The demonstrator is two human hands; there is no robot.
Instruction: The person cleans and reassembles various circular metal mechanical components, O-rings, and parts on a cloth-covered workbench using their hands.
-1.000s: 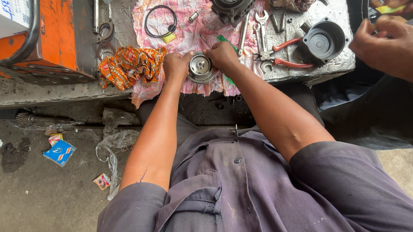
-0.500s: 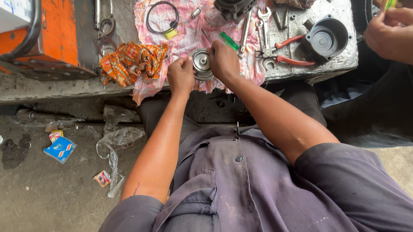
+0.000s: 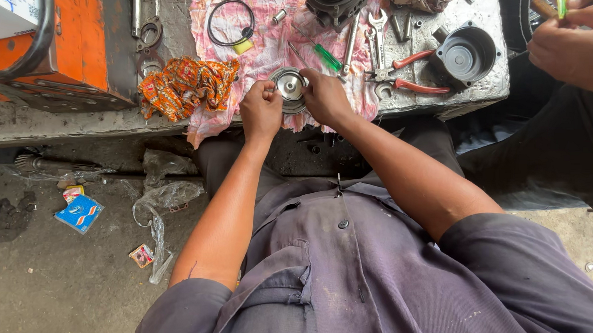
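- both hands on the round metal part [image 3: 290,88], sitting on the pink cloth [image 3: 269,45] at the near edge of the bench [image 3: 476,85].
- my left hand [image 3: 261,109] is closed round its left rim, thumb and fingers pinching the edge. my guess is that's to keep it from turning or sliding.
- my right hand [image 3: 325,96] is clamped on the right rim, fingers curled over the top, palm toward me.
- so the part lies between the two grips, pinched from opposite sides, its shiny centre face showing up between my thumbs. can't tell if it's lifted or resting on the cloth.
- the cloth is likely there to stop small bits rolling off and to keep grit off the faces.
- tools are parked just beyond my right hand, in easy reach: green-handled screwdriver [image 3: 325,56], spanner [image 3: 377,34], red-handled pliers [image 3: 412,71].
- black ring [image 3: 230,22] lies flat on the cloth beyond my left hand, apart from the part.
- dark housing [image 3: 334,1] at the far edge of the cloth, black cup-shaped cover [image 3: 465,55] on bare metal to the right.
- orange rag [image 3: 185,85] bunched left of my left hand, not touching it.
- another person's hand [image 3: 582,43] at top right holds something thin and green, well apart from mine.
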